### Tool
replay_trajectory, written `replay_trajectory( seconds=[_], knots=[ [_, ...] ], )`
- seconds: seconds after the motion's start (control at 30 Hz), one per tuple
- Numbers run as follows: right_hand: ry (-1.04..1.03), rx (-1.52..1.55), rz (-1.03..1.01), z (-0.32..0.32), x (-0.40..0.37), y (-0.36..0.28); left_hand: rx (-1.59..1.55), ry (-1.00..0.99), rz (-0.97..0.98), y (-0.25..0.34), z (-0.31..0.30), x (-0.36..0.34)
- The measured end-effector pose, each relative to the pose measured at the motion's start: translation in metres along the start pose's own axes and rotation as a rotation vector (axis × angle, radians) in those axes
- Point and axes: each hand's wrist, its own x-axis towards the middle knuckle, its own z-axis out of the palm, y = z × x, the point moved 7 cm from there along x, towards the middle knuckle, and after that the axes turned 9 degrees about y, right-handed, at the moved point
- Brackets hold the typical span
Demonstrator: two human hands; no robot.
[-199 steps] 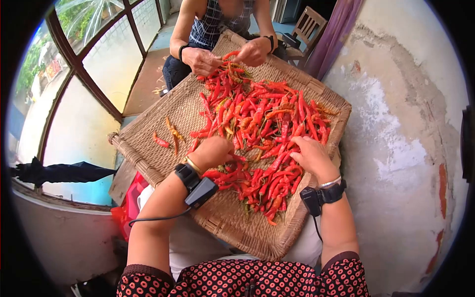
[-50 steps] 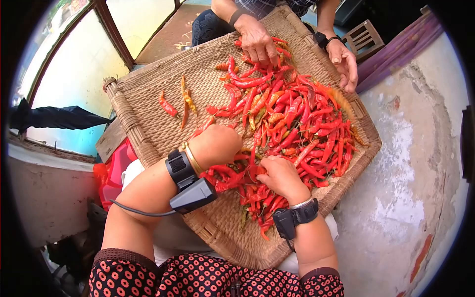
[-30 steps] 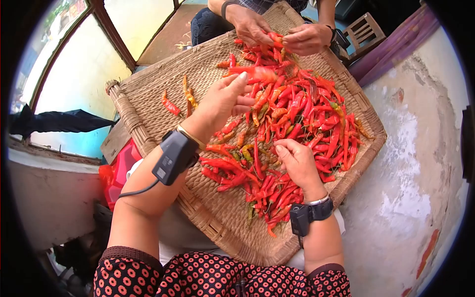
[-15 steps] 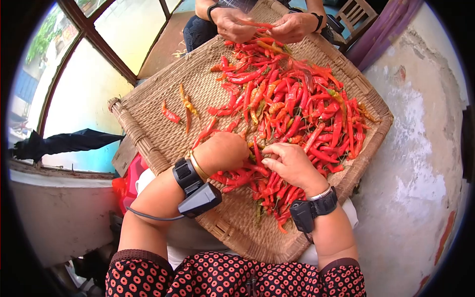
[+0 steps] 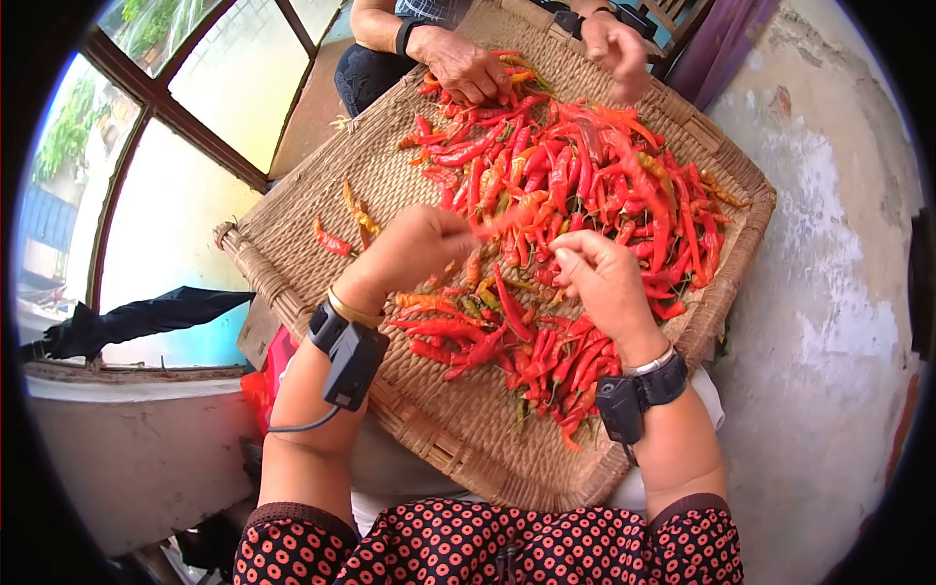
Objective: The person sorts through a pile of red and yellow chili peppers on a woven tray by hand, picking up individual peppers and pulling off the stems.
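A large woven tray (image 5: 322, 224) lies tilted in front of me, with red chili peppers (image 5: 575, 175) heaped across its right half. A smaller cluster of chili peppers (image 5: 546, 361) lies nearer to me, a few of them orange or greenish. My left hand (image 5: 419, 249) is closed, pinching a red chili pepper (image 5: 503, 223) that is blurred by motion and points right. My right hand (image 5: 606, 283) hovers over the heap, thumb and forefinger pinched together close to that pepper's far end. Whatever sits between those right fingertips is too small to make out.
Across the tray, another person's hand (image 5: 468, 66) reaches into the peppers, and their other hand (image 5: 616, 57) is raised and blurred. A dark folded umbrella (image 5: 146, 317) rests by the window at left. A worn wall (image 5: 799, 292) stands at right.
Both my hands have moved up and away from the nearer cluster, and a pepper now shows in my left fingers. The other person's hands have parted, one lowered to the peppers.
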Motion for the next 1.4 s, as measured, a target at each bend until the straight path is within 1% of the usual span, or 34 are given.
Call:
replay_trajectory(
  seconds=[0.03,0.07,0.1,0.13,0.17,0.23,0.27,0.3,0.33,0.37,0.4,0.5,0.57,0.63,0.7,0.77,0.8,0.83,0.87,0.9,0.93,0.97,1.0,1.03,1.07,1.1,1.17,1.2,1.23,1.27,1.3,1.33,1.37,1.4],
  knots=[
    [0.035,-0.056,-0.023,-0.005,0.002,-0.001,0.003,-0.003,0.000,-0.003,0.002,0.005],
    [0.037,-0.054,-0.022,-0.004,0.001,-0.001,-0.203,0.199,0.140,0.000,-0.008,0.013],
    [-0.037,-0.169,-0.136,0.002,-0.001,-0.006,-0.410,0.402,0.281,-0.003,-0.019,0.018],
    [-0.112,-0.285,-0.252,0.009,-0.003,-0.010,-0.008,0.596,0.467,-0.002,-0.023,0.018],
    [-0.242,-0.312,-0.300,0.020,-0.006,-0.004,-0.010,0.596,0.467,0.001,-0.022,0.015],
    [-0.464,-0.420,-0.474,0.039,-0.021,-0.005,0.427,0.293,0.441,0.008,0.010,0.009],
    [-0.463,-0.419,-0.472,0.041,-0.025,-0.004,0.509,0.159,0.457,0.004,0.025,0.007],
    [-0.581,-0.464,-0.475,0.049,-0.033,0.000,0.510,0.158,0.457,0.005,0.030,0.004],
    [-0.701,-0.506,-0.477,0.056,-0.042,0.005,0.550,0.056,0.470,0.005,0.043,0.000],
    [-0.700,-0.503,-0.478,0.057,-0.043,0.007,0.590,-0.047,0.482,0.003,0.053,-0.004],
    [-0.709,-0.540,-0.476,0.057,-0.043,0.011,0.548,-0.072,0.497,-0.001,0.059,-0.005],
    [-0.703,-0.599,-0.476,0.055,-0.041,0.018,0.597,-0.068,0.475,-0.004,0.063,-0.003],
    [-0.723,-0.619,-0.426,0.052,-0.039,0.021,0.588,-0.043,0.505,-0.005,0.062,-0.001],
    [-0.690,-0.570,-0.511,0.053,-0.041,0.018,0.562,-0.092,0.519,-0.008,0.066,-0.001],
    [-0.676,-0.585,-0.488,0.054,-0.039,0.020,0.606,-0.070,0.518,0.004,0.061,-0.005],
    [-0.641,-0.568,-0.493,0.055,-0.034,0.012,0.561,-0.089,0.538,0.006,0.060,-0.006],
    [-0.584,-0.545,-0.405,0.051,-0.028,0.008,0.510,-0.071,0.502,0.006,0.056,-0.005],
    [-0.526,-0.520,-0.313,0.046,-0.023,0.006,0.515,-0.065,0.507,0.008,0.051,-0.004],
    [-0.435,-0.393,-0.362,0.041,-0.019,0.001,0.439,-0.066,0.501,0.012,0.045,-0.004],
    [-0.435,-0.395,-0.361,0.040,-0.019,0.000,0.361,-0.069,0.493,0.015,0.039,-0.005],
    [-0.347,-0.155,-0.243,0.033,-0.013,-0.002,0.319,-0.079,0.467,0.018,0.030,-0.003],
    [-0.255,0.084,-0.123,0.026,-0.008,-0.003,0.210,-0.037,0.416,0.015,0.020,-0.001],
    [-0.188,0.116,0.021,0.018,-0.006,-0.003,0.188,-0.012,0.330,0.010,0.011,0.003],
    [-0.119,0.267,0.028,0.013,-0.002,0.000,0.167,0.013,0.244,0.005,0.003,0.006],
    [-0.085,0.258,0.040,0.009,-0.001,-0.001,0.146,0.145,0.258,0.002,-0.008,0.010],
    [-0.050,0.249,0.052,0.004,0.000,-0.003,0.150,0.143,0.256,-0.002,-0.006,0.012],
    [-0.073,0.210,0.035,0.003,0.001,0.004,0.174,0.523,0.227,-0.005,-0.026,0.010],
    [-0.111,0.050,0.006,0.005,0.000,0.006,0.307,0.530,0.274,0.001,-0.021,0.008],
    [-0.151,-0.109,-0.030,0.008,-0.001,0.006,0.429,0.412,0.210,0.000,-0.006,0.010],
    [-0.206,-0.118,-0.033,0.012,-0.003,0.007,0.403,0.331,0.284,0.002,0.009,0.008],
    [-0.209,-0.116,-0.036,0.012,-0.004,0.007,0.378,0.247,0.358,0.003,0.024,0.005],
    [-0.262,-0.305,-0.170,0.016,-0.007,0.003,0.377,0.248,0.357,0.003,0.033,0.005],
    [-0.311,-0.493,-0.302,0.020,-0.011,0.001,0.480,0.245,0.363,0.004,0.042,0.005],
    [-0.350,-0.566,-0.329,0.023,-0.014,0.002,0.584,0.242,0.371,0.004,0.048,0.006]
  ],
)
